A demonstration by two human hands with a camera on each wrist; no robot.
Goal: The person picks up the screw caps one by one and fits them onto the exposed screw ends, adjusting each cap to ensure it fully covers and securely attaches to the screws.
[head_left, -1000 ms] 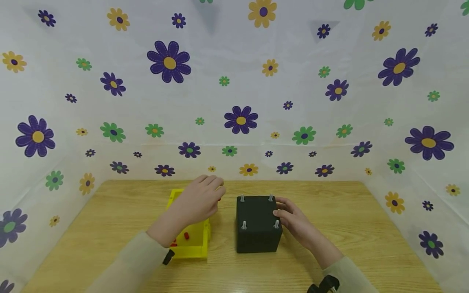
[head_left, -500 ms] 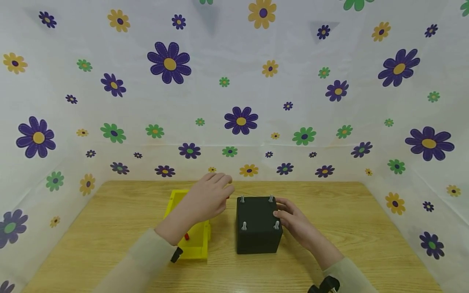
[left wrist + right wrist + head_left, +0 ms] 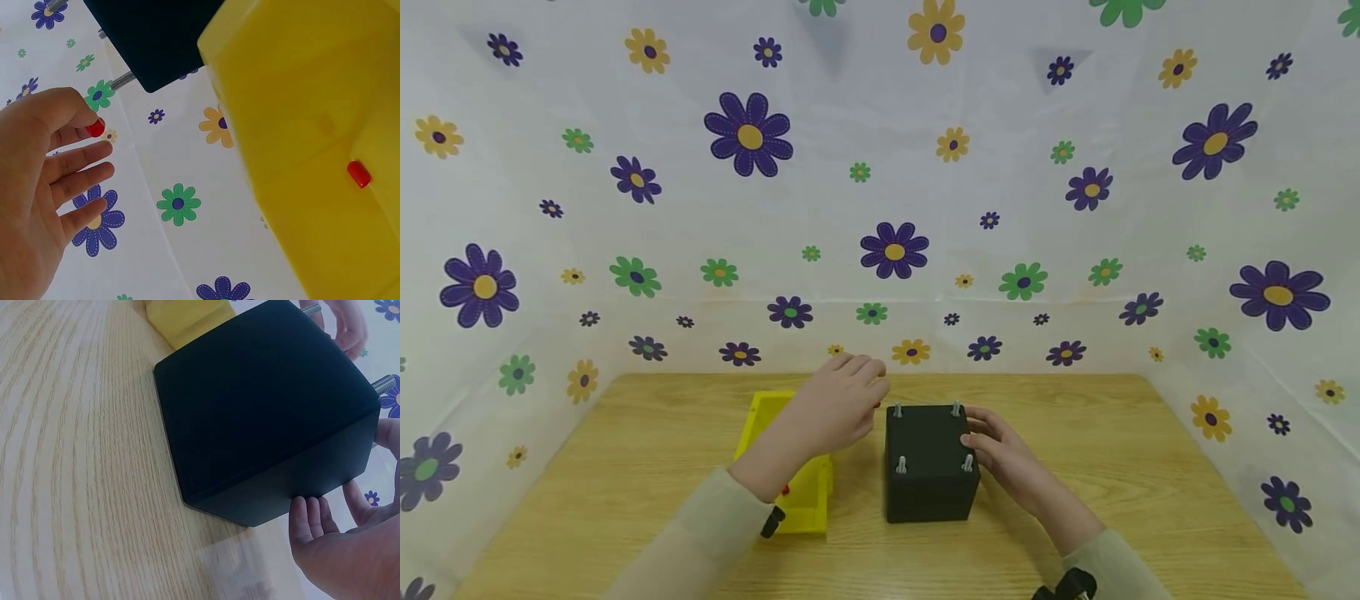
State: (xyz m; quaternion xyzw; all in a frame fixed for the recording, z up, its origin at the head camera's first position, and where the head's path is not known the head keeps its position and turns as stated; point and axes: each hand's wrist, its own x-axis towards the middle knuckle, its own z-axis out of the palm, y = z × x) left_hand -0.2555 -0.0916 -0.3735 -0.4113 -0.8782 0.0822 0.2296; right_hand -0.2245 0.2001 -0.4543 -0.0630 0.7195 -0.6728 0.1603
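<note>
Pinched between your left hand's (image 3: 37,181) thumb and forefinger is 1 small red cap (image 3: 95,127), its other fingers loosely spread, held just left of the matte black cube (image 3: 929,463) near a threaded metal stud (image 3: 122,80). Your right hand (image 3: 1004,451) rests with relaxed fingers against the cube's right side on the wood-grain table (image 3: 625,450). 4 studs stand from the cube's top, and the glossy yellow plastic bin (image 3: 801,492) beside it holds another red cap (image 3: 359,174).

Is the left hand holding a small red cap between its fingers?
Yes, the left hand pinches a red cap between thumb and forefinger.
</note>
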